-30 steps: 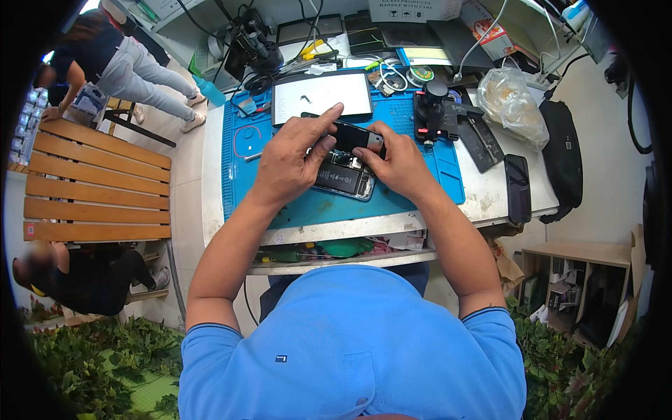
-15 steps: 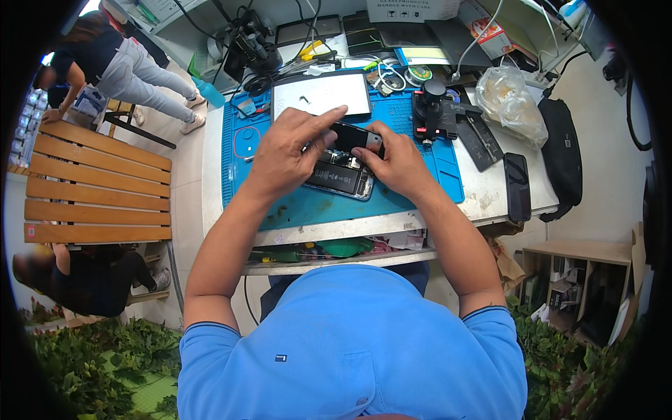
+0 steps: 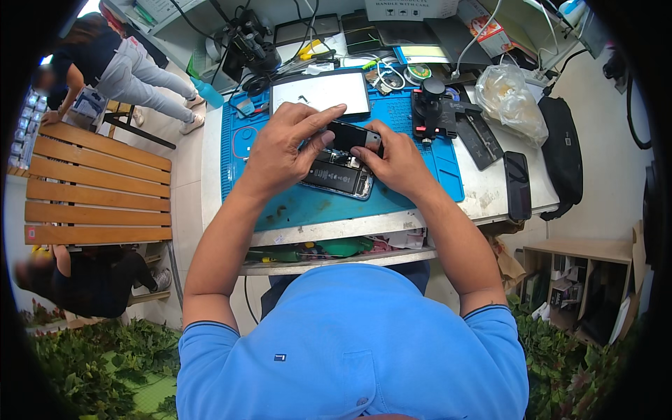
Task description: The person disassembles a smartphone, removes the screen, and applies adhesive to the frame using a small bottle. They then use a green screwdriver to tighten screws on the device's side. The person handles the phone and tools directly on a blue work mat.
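On the blue work mat lies an opened phone body (image 3: pixel 336 176), its dark battery and inner parts exposed. A phone screen (image 3: pixel 350 135) is tilted up at the body's far end. My right hand (image 3: pixel 395 157) grips the screen's right side, thumb near the body's inner parts and fingers behind. At the left edge of the screen is my left hand (image 3: pixel 280 147), thumb and forefinger closed about it, forefinger stretched along the far side. Its other fingers are partly hidden.
Beyond my hands lies a white-topped pad (image 3: pixel 322 94) with small parts on it. A black clamp-like device (image 3: pixel 432 112) stands to the right, near a plastic bag (image 3: pixel 511 105), a dark phone (image 3: pixel 517 185) and a black case (image 3: pixel 561 157). Two people are at the left near a slatted bench (image 3: pixel 98 185).
Hardly anything differs. My left hand has shifted very slightly, and both hands stay at the raised screen.
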The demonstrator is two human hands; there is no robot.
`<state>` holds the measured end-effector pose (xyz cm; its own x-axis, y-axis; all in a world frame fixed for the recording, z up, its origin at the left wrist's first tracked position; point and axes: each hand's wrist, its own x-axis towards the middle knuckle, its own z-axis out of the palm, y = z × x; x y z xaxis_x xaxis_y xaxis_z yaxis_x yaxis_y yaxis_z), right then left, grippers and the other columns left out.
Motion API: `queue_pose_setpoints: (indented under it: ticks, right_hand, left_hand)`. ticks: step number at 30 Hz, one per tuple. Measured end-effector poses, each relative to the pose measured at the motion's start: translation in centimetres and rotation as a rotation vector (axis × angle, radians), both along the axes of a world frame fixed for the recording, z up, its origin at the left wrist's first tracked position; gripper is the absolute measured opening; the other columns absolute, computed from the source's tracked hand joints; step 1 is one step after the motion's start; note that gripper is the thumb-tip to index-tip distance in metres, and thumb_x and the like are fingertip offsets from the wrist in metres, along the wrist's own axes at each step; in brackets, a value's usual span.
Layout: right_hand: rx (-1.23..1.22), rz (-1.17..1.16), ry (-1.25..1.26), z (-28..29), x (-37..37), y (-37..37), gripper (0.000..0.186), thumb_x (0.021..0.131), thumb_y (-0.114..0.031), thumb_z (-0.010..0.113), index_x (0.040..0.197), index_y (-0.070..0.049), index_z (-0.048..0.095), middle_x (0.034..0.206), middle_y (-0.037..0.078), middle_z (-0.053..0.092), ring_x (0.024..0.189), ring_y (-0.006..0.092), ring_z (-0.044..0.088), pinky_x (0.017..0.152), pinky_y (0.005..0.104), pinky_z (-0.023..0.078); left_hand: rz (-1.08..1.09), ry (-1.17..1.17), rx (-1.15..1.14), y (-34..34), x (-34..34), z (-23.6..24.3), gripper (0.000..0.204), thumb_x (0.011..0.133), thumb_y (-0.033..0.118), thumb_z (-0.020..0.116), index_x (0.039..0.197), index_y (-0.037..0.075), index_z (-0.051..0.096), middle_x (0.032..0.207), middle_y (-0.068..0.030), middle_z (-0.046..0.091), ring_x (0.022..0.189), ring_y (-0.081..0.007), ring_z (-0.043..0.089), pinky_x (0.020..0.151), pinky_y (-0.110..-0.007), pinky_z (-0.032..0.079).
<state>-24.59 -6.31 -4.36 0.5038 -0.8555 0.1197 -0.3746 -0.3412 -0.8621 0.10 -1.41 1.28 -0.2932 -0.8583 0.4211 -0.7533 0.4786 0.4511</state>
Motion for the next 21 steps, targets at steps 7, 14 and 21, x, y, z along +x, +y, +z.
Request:
queue_pose_setpoints:
  ticks: [7,14,21]
  right_hand:
    - [-0.024,0.001,0.010,-0.2,0.0,-0.1,0.038,0.099,-0.024,0.081,0.125,0.000,0.065,0.089,0.020,0.083,0.075,0.0353,0.081,0.069,0.0435,0.058]
    - [-0.014,0.001,0.018,0.1,0.0,0.0,0.039,0.099,-0.024,0.081,0.125,0.000,0.065,0.090,0.022,0.082,0.077,0.0368,0.081,0.069,0.0436,0.058]
    - [-0.031,0.001,0.003,-0.3,0.0,-0.1,0.039,0.099,-0.024,0.081,0.126,0.000,0.064,0.091,0.022,0.083,0.078,0.0372,0.081,0.070,0.0442,0.059]
  left_hand:
    - [-0.059,0.023,-0.004,-0.1,-0.1,-0.1,0.055,0.098,0.010,0.081,0.150,0.024,0.075,0.098,-0.0047,0.071,0.095,-0.0232,0.063,0.087,-0.038,0.054]
    - [-0.070,0.048,-0.028,0.0,-0.2,-0.4,0.059,0.099,0.012,0.081,0.155,0.026,0.070,0.100,-0.0047,0.072,0.096,-0.0228,0.065,0.088,-0.039,0.055]
    - [-0.030,0.017,0.014,0.3,-0.1,-0.5,0.062,0.099,0.015,0.081,0.159,0.027,0.066,0.107,-0.0055,0.073,0.101,-0.0239,0.067,0.090,-0.041,0.057]
